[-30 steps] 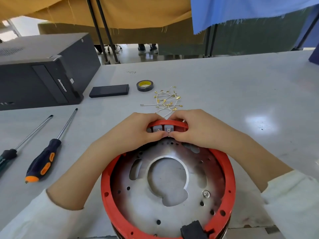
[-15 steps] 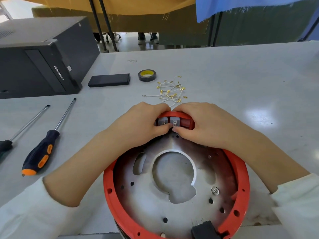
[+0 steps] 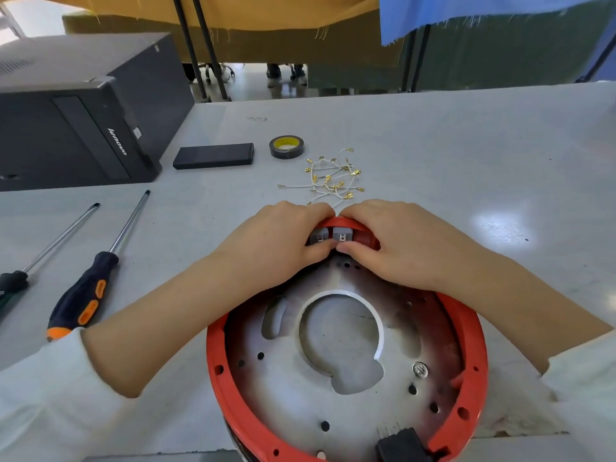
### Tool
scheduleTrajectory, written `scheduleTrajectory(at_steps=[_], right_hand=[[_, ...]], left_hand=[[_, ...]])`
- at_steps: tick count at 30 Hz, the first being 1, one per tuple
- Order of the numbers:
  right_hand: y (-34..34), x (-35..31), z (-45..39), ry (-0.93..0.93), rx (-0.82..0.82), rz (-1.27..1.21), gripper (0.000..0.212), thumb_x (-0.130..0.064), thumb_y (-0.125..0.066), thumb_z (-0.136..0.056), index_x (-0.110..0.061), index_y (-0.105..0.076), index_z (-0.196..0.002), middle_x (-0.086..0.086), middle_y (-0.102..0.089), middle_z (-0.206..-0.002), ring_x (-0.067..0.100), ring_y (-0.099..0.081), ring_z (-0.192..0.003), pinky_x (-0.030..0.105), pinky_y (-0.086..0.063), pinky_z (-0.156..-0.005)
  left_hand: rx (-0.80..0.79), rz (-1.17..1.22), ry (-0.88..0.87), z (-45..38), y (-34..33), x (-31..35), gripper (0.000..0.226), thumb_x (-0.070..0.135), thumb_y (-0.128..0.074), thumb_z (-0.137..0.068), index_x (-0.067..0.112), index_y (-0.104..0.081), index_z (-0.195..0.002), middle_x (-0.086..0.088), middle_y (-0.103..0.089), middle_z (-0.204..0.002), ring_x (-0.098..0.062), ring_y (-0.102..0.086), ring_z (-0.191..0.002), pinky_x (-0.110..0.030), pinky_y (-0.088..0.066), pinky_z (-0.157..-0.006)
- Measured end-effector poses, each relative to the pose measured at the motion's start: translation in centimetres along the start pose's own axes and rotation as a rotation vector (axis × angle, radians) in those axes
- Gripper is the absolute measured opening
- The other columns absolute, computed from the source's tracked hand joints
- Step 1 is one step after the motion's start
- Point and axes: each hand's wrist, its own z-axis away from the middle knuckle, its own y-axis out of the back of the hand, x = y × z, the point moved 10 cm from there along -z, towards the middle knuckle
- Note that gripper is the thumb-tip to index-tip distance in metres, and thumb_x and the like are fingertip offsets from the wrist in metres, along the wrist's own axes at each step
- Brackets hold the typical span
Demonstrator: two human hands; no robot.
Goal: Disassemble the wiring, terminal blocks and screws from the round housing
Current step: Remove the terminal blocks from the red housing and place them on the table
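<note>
Both hands work the far rim of the round housing [image 3: 346,378], which sits at the near table edge. Left hand [image 3: 276,241] pinches the left grey terminal block [image 3: 318,235]; right hand [image 3: 393,243] pinches the right grey terminal block [image 3: 342,234], fingers curled over the red rim. Compared with a second ago, grip and block positions look unchanged; only the view has shifted. Judgement: blocks not yet freed, likely still being worked loose. Housing: red ring, bare perforated metal plate, one screw [image 3: 420,369] left, black connector [image 3: 400,445] at near edge. Removed wires [image 3: 333,178] lie heaped beyond the hands.
</note>
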Motion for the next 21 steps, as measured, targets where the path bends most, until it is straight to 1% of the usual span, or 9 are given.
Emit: scheduleTrajectory(at_steps=[3,4,6,8,12,17,21], right_hand=[[-0.04,0.12,0.21,0.021,-0.007,-0.001,0.033,-0.028,-0.045,-0.092,-0.024,-0.051,-0.124,-0.003,-0.058,-0.117,0.019,-0.056,-0.105,0.037,-0.043,-0.088],[-0.09,0.12,0.2,0.021,-0.009,0.007,0.033,-0.025,-0.044,-0.092,-0.023,-0.05,-0.124,-0.002,-0.058,-0.117,0.02,-0.056,-0.104,0.038,-0.044,-0.088],[-0.16,0.04,0.06,0.018,-0.006,0.031,0.03,-0.025,-0.044,-0.092,-0.022,-0.052,-0.121,-0.001,-0.059,-0.113,0.021,-0.056,-0.102,0.039,-0.044,-0.086],[-0.12,-0.08,-0.04,0.019,0.006,0.038,0.028,-0.027,-0.045,-0.092,-0.02,-0.053,-0.117,-0.001,-0.059,-0.109,0.022,-0.057,-0.1,0.039,-0.045,-0.085],[-0.17,-0.27,-0.07,0.032,0.015,0.054,0.028,-0.031,-0.043,-0.093,-0.02,-0.052,-0.117,0.0,-0.058,-0.111,0.023,-0.056,-0.101,0.041,-0.045,-0.085],[-0.07,-0.5,-0.13,0.042,0.031,0.07,0.024,-0.03,-0.041,-0.093,-0.02,-0.052,-0.112,0.0,-0.058,-0.108,0.025,-0.057,-0.097,0.041,-0.046,-0.081],[0.15,-0.6,-0.12,0.047,0.044,0.071,0.023,-0.028,-0.042,-0.093,-0.018,-0.053,-0.11,0.001,-0.058,-0.105,0.025,-0.057,-0.095,0.041,-0.045,-0.08]], left_hand=[[-0.019,-0.036,-0.036,0.16,-0.34,0.5,0.035,0.045,-0.042,-0.091,0.022,-0.051,-0.116,0.0,-0.063,-0.102,-0.025,-0.058,-0.091,-0.036,-0.044,-0.073],[-0.022,-0.047,-0.046,0.18,-0.45,0.62,0.036,0.045,-0.041,-0.091,0.021,-0.05,-0.117,0.0,-0.063,-0.105,-0.025,-0.058,-0.093,-0.036,-0.044,-0.074],[-0.01,-0.063,-0.056,0.07,-0.38,0.73,0.036,0.045,-0.04,-0.09,0.022,-0.05,-0.116,0.001,-0.063,-0.105,-0.024,-0.058,-0.094,-0.035,-0.043,-0.074],[0.008,-0.069,-0.06,-0.06,-0.18,0.75,0.033,0.045,-0.042,-0.09,0.023,-0.053,-0.113,0.001,-0.064,-0.099,-0.024,-0.059,-0.09,-0.033,-0.04,-0.069],[0.031,-0.086,-0.073,-0.13,0.08,0.81,0.028,0.043,-0.045,-0.091,0.023,-0.054,-0.109,0.001,-0.064,-0.092,-0.025,-0.058,-0.082,-0.032,-0.035,-0.063],[0.045,-0.08,-0.071,-0.23,0.23,0.86,0.02,0.039,-0.049,-0.09,0.022,-0.054,-0.099,-0.001,-0.064,-0.085,-0.029,-0.058,-0.079,-0.036,-0.044,-0.065],[0.038,-0.089,-0.054,-0.32,0.14,0.79,0.022,0.041,-0.048,-0.09,0.02,-0.053,-0.095,-0.003,-0.064,-0.083,-0.03,-0.057,-0.077,-0.038,-0.046,-0.065]])
